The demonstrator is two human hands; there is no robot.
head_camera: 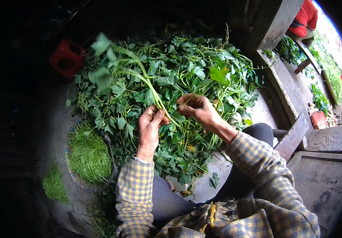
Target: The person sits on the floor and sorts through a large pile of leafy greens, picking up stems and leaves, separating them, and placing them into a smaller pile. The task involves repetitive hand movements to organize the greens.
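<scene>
My left hand pinches the lower part of a leafy green vine stem between thumb and fingers. The stem slants up to the left, and its leaves are blurred. Just right of it, my right hand has its thumb and fingertips together on a thin green stalk whose far end carries a yellow-green leaf. Under and beyond both hands spreads a large heap of leafy green vines, with long stems tangled among the leaves.
Left of my legs lies a round basket of thin green stalks, with a smaller pile beside it. A red plastic stool stands at upper left. At right are a raised threshold, a wooden board and a person in red outside.
</scene>
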